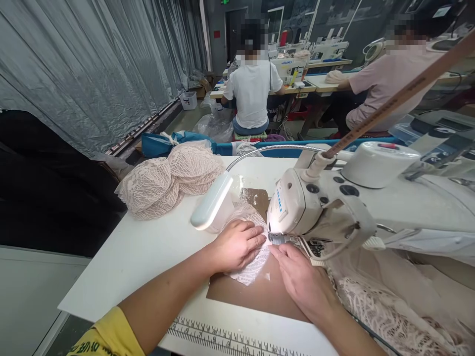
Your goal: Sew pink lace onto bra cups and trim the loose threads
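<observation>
My left hand (237,244) lies palm down on a small piece of white lace (250,269), fingers stretched flat toward the needle area of the white sewing machine (297,202). My right hand (300,277) rests beside it, its fingers pressed together at the lace's edge right under the machine head. The lace sits on a brown plate (256,294) set into the white table (148,247). The needle itself is hidden by the machine head and my fingers.
A stack of pink lace cups (166,180) sits at the table's back left. A gooseneck lamp (213,205) hangs over the work. More lace fabric (389,306) is heaped at right. A ruler strip (222,338) edges the table. Two people sit at sewing machines behind.
</observation>
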`<state>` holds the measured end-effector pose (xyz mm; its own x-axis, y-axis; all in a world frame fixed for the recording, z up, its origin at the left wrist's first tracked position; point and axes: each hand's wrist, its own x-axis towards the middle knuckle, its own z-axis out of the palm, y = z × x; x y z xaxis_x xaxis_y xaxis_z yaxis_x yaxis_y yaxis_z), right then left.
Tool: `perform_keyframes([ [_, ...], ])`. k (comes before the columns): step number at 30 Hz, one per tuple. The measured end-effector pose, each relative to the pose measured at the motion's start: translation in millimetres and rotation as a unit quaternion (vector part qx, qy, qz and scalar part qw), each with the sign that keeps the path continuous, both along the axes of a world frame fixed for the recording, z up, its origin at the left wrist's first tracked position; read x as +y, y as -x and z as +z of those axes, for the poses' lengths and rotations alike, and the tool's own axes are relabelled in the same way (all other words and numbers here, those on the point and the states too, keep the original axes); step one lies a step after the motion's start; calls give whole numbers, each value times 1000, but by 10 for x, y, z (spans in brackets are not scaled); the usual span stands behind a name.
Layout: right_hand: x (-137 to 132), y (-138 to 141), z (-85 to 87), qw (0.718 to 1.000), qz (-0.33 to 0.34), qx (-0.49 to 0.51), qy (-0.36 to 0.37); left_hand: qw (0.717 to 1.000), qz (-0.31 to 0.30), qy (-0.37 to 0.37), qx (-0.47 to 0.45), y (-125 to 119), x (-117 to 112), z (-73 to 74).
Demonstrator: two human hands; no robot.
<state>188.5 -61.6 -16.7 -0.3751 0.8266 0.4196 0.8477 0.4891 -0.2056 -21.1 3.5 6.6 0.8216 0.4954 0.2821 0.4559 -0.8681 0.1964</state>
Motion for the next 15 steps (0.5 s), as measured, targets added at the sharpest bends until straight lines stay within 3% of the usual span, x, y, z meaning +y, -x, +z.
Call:
perform_keyframes([
  [8,-51,-32,64,998,70,-4,0,998,-61,5,24,28,-49,47],
  [15,-66,-81,-18,998,42,37,22,999,-5,16,49,24,-87,16],
])
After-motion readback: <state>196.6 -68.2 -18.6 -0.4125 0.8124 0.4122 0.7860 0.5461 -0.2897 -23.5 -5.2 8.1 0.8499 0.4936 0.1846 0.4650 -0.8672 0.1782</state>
